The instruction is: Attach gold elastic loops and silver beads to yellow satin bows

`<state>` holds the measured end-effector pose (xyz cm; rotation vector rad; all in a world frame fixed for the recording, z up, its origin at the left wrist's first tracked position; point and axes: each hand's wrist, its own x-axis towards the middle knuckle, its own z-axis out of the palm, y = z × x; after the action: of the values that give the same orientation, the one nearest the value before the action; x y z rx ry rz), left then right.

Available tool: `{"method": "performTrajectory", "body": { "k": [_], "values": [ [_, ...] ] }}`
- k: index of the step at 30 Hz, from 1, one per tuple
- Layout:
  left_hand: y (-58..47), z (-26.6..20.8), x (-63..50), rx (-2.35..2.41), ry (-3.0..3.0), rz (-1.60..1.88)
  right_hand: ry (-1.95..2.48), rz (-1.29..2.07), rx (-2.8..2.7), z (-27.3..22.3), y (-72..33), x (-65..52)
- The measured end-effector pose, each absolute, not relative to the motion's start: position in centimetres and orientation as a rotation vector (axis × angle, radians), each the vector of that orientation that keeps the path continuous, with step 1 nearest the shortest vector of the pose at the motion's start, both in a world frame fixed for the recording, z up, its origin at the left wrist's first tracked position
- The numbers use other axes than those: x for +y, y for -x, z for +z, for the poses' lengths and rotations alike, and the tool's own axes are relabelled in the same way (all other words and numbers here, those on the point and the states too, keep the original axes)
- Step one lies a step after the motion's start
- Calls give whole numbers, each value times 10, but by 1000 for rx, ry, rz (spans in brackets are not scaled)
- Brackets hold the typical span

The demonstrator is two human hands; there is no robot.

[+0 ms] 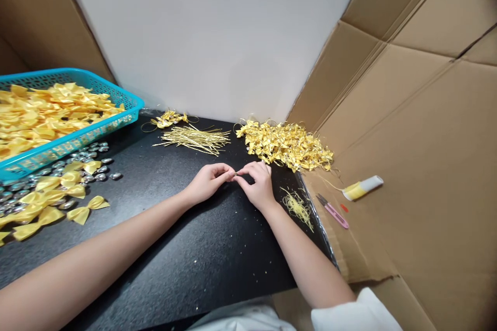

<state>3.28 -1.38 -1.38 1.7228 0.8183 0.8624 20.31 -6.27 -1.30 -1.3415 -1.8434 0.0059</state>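
Near the middle of the frame, just above the desk [174, 274], a tiny piece [235, 174] sits where the fingertips meet, too small and covered for me to tell what it is. The left hand [207, 184] and the right hand [258, 185] both pinch it, fingers narrow, thumbs against forefingers; that two-sided grip probably suits something so slight, keeping it steady from both ends. Straight gold strips [196, 139] lie just beyond, likely put there for short reach. Right of them, upper right of centre, is a heap of small bows with ties [287, 146], perhaps gathered apart from the plain ones. A smaller cluster [170, 119] rests behind the strips. By the right forearm is a tangle of yellow thread [298, 207]; past the desk's edge, pink snips [337, 214] and a white-and-yellow roll [364, 187] lie on cardboard [361, 243], presumably out of the way. At the left, loose yellow bows [79, 214] and silvery beads [101, 177] spread before a blue basket [134, 104], whose walls seem to corral many more bows.
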Motion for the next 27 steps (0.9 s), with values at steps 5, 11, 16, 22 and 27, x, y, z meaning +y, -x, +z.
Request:
{"method": "performTrajectory", "body": {
  "k": [5,11,16,22,27],
  "values": [
    [-34,-14,-14,813,-1689,855,1391,2,-1860,-14,-203,-62],
    [-34,-14,-13,838,-1684,878,1394,4,-1903,-12,-205,-62],
    [-33,-14,-12,866,-1679,915,1412,55,-1892,-10,-208,-62],
    [-33,-17,-9,897,-1661,940,1384,66,-1844,-10,-213,-59],
    [-32,-14,-9,903,-1684,921,1397,177,-1781,-11,-211,-58]
  ]
}}
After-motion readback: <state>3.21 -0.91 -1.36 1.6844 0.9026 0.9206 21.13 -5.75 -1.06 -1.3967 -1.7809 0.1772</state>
